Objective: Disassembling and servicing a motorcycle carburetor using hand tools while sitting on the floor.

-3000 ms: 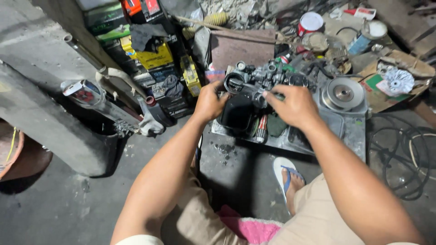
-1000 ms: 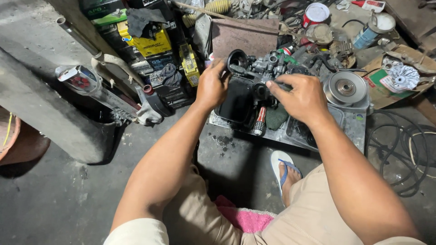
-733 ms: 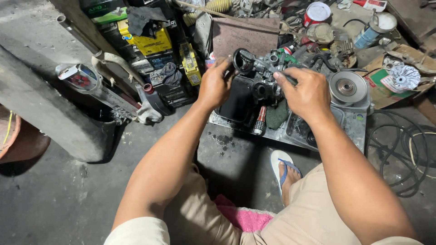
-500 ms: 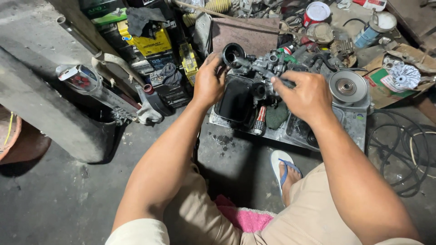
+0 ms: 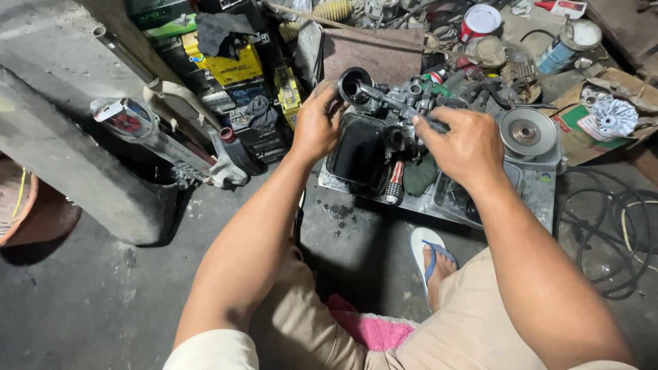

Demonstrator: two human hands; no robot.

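Note:
A grey metal carburetor with a round black intake mouth is held up over a black plastic tray. My left hand grips its left side just below the round mouth. My right hand is closed over its right side, fingers curled on the body. A red-and-black handled screwdriver and a dark green rag lie below the carburetor on a metal sheet.
A round metal pulley disc sits right of my right hand. Yellow and black boxes, a shock absorber and a concrete block are at left. Cans, cables and scrap crowd the back and right. My sandalled foot rests below.
The carburetor has been turned and lifted slightly, its round mouth now tipped up to the left. Both hands shifted their hold with it; the view moved a little closer.

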